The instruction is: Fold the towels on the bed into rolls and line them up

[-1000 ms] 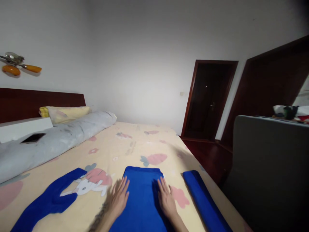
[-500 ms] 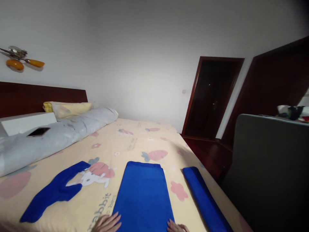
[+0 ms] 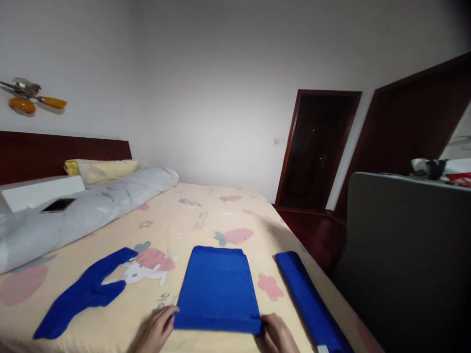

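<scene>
My left hand (image 3: 160, 323) and right hand (image 3: 276, 332) pinch the near corners of a flat, folded blue cloth (image 3: 218, 289) on the cream, pink-patterned bed sheet (image 3: 198, 215), between a forked blue cloth piece (image 3: 83, 291) at left and a long, narrow blue cloth strip (image 3: 307, 294) at right.

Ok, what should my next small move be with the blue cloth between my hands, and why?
I'd probably lift the near edge evenly and fold it toward the far edge. Your left hand and right hand are at the near corners of the blue cloth, and its far part lies flat on the patterned sheet.
</scene>
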Tool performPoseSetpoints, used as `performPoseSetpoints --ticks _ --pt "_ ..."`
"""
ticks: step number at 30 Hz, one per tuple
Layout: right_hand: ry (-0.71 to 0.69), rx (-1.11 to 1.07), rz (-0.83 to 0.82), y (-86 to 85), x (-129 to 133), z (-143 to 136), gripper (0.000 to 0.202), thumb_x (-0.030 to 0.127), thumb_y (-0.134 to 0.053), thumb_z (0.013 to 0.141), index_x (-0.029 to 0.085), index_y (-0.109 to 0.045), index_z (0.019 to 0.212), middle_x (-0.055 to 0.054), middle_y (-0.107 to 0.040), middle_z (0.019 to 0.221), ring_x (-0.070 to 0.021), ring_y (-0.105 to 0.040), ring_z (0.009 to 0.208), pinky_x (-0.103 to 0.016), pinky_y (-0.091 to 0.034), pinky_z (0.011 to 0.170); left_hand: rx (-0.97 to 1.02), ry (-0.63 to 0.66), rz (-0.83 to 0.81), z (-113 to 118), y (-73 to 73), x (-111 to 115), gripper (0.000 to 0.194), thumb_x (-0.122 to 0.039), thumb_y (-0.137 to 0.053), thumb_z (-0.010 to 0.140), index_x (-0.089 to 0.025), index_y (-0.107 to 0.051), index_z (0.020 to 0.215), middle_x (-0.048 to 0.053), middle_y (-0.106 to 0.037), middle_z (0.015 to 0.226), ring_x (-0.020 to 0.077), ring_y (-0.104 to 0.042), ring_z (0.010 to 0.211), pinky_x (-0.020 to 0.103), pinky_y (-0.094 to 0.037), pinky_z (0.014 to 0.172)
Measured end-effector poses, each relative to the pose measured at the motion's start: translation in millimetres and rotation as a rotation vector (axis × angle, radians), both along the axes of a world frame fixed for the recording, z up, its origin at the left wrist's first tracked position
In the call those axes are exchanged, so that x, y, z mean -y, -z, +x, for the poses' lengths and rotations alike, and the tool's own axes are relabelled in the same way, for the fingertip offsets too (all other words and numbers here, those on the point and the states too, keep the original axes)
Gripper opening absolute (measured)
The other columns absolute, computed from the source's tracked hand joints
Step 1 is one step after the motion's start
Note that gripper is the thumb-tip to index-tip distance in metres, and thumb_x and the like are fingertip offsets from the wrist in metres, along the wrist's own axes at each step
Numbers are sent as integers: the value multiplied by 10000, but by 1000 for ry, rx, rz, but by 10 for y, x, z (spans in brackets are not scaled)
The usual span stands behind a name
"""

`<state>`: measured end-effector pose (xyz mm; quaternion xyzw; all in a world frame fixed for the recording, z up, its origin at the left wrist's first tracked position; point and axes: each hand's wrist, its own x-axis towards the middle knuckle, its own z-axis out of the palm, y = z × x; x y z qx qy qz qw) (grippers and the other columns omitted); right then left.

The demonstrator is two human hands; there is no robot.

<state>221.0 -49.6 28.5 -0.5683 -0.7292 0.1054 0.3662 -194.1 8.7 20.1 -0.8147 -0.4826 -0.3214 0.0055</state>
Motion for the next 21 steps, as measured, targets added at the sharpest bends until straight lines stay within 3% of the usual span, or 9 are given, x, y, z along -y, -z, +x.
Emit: performPoseSetpoints --ticks 3,8,13,14,16,18,21 --pt "54 32 -73 -88 -185 -63 266 218 -378 857 207 -637 917 -75 -654 862 -220 -614 822 -323 -486 747 -52 -106 -28 89 -22 -117 305 -216 -436 908 -301 -659 1097 5 -732 975 167 -678 906 264 -536 826" --pt "178 307 -103 3 -382 -87 339 26 -363 705 172 -649 813 -97 -647 823 -242 -593 828 -357 -459 787 -242 -202 -75 144 -45 -162 346 -135 -432 879 -287 -647 1103 23 -706 1005 187 -646 919 355 -464 888" --pt "238 429 107 166 -312 -318 372 86 -404 805 200 -661 1048 -117 -656 960 -274 -591 869 -416 -458 810 -267 -312 -36 398 75 -32 532 -35 -360 836 -283 -622 1227 45 -647 1241 238 -570 1163 431 -406 1008" --pt "194 416 140 201 -293 -433 377 110 -410 831 212 -648 1106 -116 -662 1019 -275 -601 919 -415 -462 843 -274 -259 -29 518 132 5 588 -15 -345 823 -301 -597 1270 25 -615 1307 229 -553 1199 415 -401 1031" --pt "30 384 136 255 -264 -706 415 161 -421 874 237 -590 1245 -99 -647 1199 -266 -600 1072 -396 -460 935 -299 -35 -17 795 244 78 634 -31 -344 839 -324 -501 1379 -13 -537 1413 196 -512 1266 348 -395 1070" --pt "-165 373 80 278 -245 -960 517 223 -428 908 263 -427 1424 -66 -522 1412 -250 -522 1251 -382 -426 1032 -329 187 -12 1044 303 138 625 -118 -367 896 -298 -323 1493 -1 -446 1487 183 -443 1339 317 -368 1112" --pt "-315 383 -4 254 -217 -1091 624 351 -396 957 283 -154 1528 -46 -309 1539 -255 -373 1383 -423 -369 1106 -366 297 -66 1170 220 191 671 -277 -386 955 -274 -64 1543 29 -306 1555 211 -333 1411 389 -319 1153"
